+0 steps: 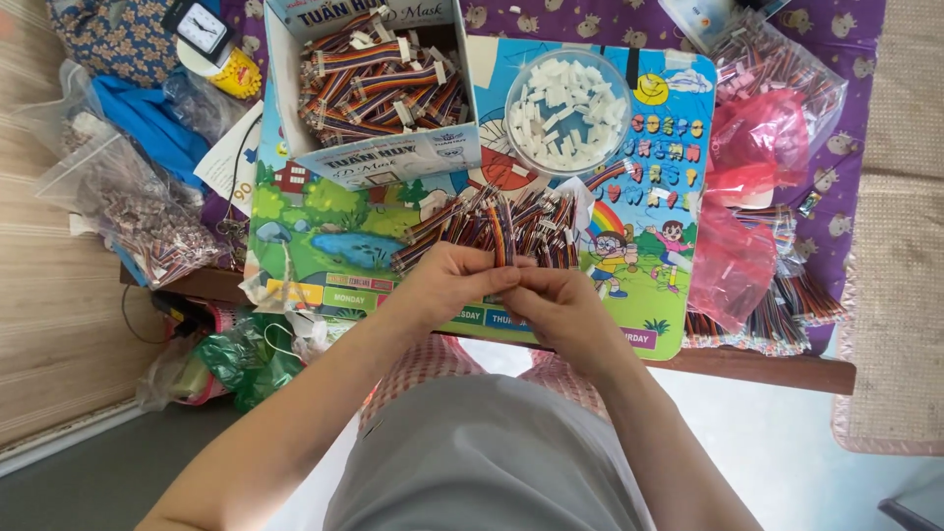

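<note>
Both hands are bunched together right at the near edge of the surface. My left hand [447, 280] and right hand [560, 305] are each pinched shut on the same short rainbow ribbon cable [502, 236], which sticks up from between the fingertips, so the cable sits in the air just above the board's front edge.

It looks feather-light and floppy, multicoloured wires side by side, so I reckon it bends wherever you let it. Best grip is low down near the end, close to the tip, with the other hand steadying the strip; the thin wires could kink if squeezed mid-length.

Just behind the hands lies a loose pile of the same cables [487, 221] on a colourful cartoon board [649, 295]. Further back, a clear round bowl of small white plastic connectors [567, 110], and left of it an open cardboard box [379, 84] stuffed with more bundled cables. Red plastic bags [733, 251] with more cables sit off to the right, clear bags [147, 211] of small parts on the left.
</note>
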